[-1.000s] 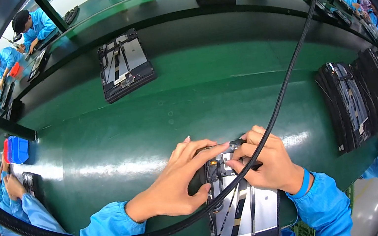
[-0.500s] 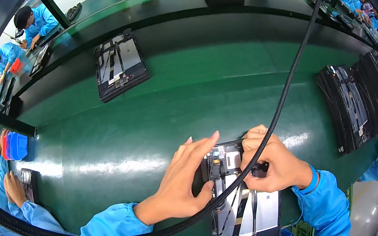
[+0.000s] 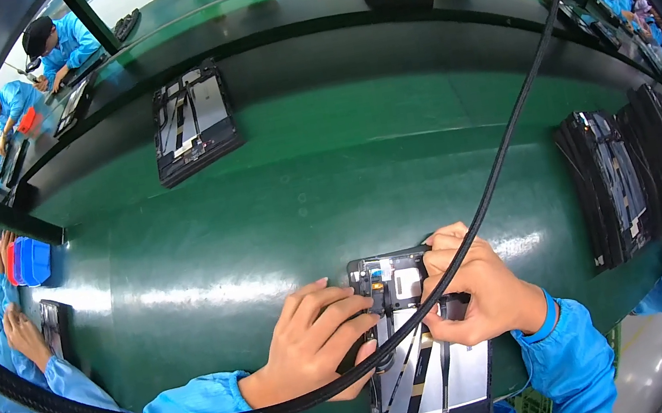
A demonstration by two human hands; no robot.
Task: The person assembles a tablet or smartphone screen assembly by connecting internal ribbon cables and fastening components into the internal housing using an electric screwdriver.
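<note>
An opened tablet (image 3: pixel 455 374) lies at the front edge of the green table, its silvery inner plates, dark ribbon cables and black frame exposed. My left hand (image 3: pixel 311 337) is closed over its left edge, fingertips bent onto the upper left part and thumb lower down. Over the upper right part, my right hand (image 3: pixel 484 286) is curled in a pinch. A small dark piece shows under its thumb and forefinger; I cannot make out what it is. A thick black cable (image 3: pixel 494 177) crosses the view in front of the right fingers and the tablet.
Another opened tablet stack (image 3: pixel 194 120) sits farther back on the left. Upright tablets (image 3: pixel 608 186) stand packed at the right edge. At the left are blue bins (image 3: pixel 31 258) and a co-worker's hand (image 3: pixel 24 336) beside a dark device (image 3: pixel 55 327). A raised shelf (image 3: pixel 282 18) runs behind.
My left hand has come down from raised, spread fingers to bent fingers on the tablet's left edge. The right hand stays pinched in nearly the same place. The co-worker's hand at left has shifted.
</note>
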